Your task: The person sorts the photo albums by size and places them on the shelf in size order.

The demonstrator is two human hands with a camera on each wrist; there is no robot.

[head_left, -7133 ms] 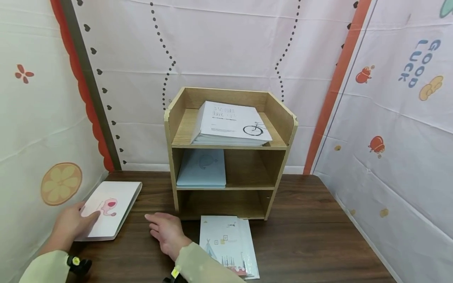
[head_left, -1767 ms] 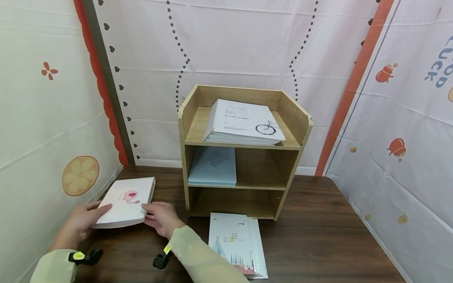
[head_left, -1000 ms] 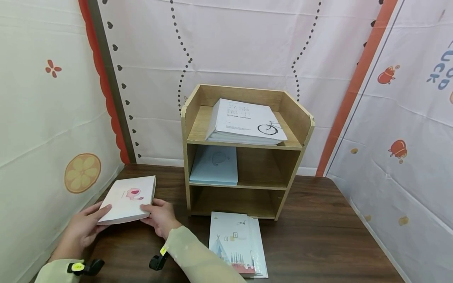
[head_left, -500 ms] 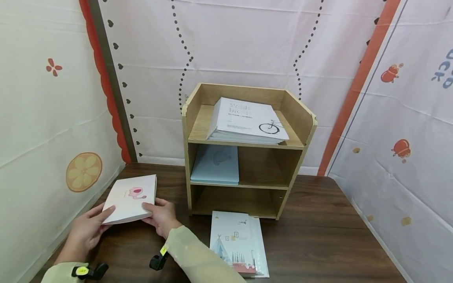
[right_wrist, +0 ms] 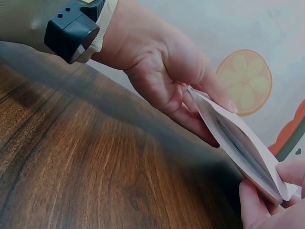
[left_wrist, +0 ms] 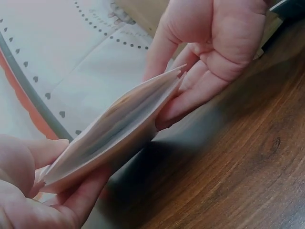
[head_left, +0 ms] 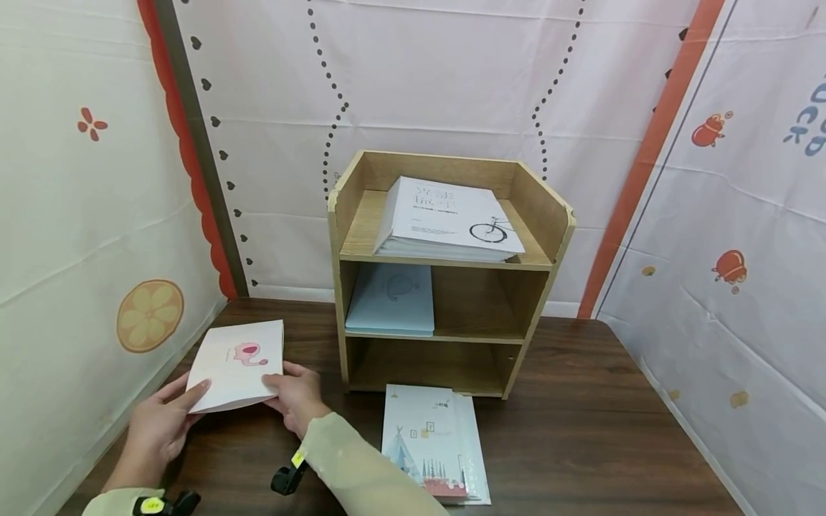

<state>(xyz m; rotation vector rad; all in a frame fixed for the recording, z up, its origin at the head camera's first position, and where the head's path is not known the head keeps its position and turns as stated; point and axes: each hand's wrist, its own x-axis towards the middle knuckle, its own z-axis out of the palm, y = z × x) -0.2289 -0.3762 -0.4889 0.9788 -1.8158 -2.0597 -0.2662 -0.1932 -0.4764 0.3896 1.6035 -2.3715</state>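
Note:
Both hands hold a white notebook (head_left: 222,376) with a pink elephant on its cover, raised off the table at the left. My left hand (head_left: 155,430) grips its near-left corner, thumb on the cover and fingers beneath. At the near-right edge my right hand (head_left: 297,398) pinches it the same way. Seen from the left wrist, the covers of the notebook (left_wrist: 119,121) bow apart along the near edge, with pages between them. The right wrist view shows the same gap in the notebook (right_wrist: 236,138); whether it is one notebook or several, I cannot tell.
A three-tier wooden shelf (head_left: 452,337) stands at the middle back. White books with a bicycle cover (head_left: 439,218) lie on its top tier, light blue notebooks (head_left: 390,301) on the middle left. White booklets with a tent print (head_left: 422,437) lie in front. Printed cloth (head_left: 419,86) surrounds the table (head_left: 594,430).
Earlier only my left hand held the notebook, lying on the table; my right hand was apart from it. Now both hands grip it, lifted, and its near edge has just bowed more.

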